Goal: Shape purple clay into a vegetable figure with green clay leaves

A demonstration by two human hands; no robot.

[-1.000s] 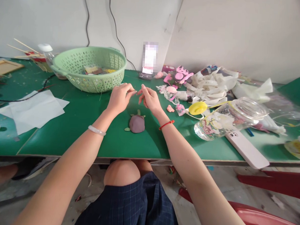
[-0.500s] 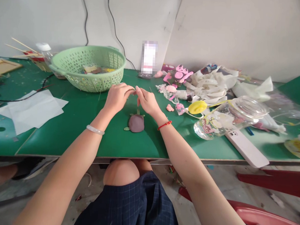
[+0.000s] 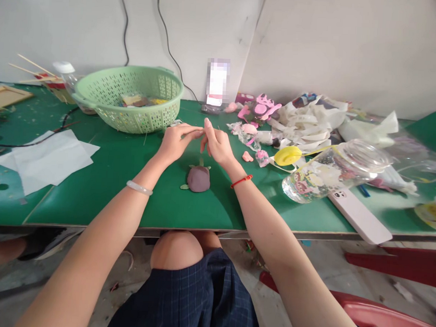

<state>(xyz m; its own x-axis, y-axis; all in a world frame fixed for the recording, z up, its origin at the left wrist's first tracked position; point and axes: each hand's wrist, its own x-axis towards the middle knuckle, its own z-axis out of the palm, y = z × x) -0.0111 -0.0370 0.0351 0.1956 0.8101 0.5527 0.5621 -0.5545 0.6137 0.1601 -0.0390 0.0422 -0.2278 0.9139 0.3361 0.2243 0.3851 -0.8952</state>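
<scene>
My left hand point(image 3: 177, 141) and my right hand point(image 3: 217, 143) meet at the fingertips above the green table. The left fingers are pressed together in a pinch; the right thumb points up and its fingers are curled. Anything between the fingertips is too small to make out. Just below them, a purple rounded clay piece point(image 3: 198, 179) with small green parts lies on the tabletop, touched by neither hand.
A green basket point(image 3: 133, 117) stands back left, with white paper point(image 3: 55, 159) nearer. A lit phone point(image 3: 217, 84) leans at the wall. Pink clay pieces point(image 3: 262, 109), a clear jar point(image 3: 311, 179) and a pale phone point(image 3: 360, 215) are on the right.
My right thumb has lifted and now points upward. The left fingers have straightened and shifted slightly right. The purple piece has stayed in place.
</scene>
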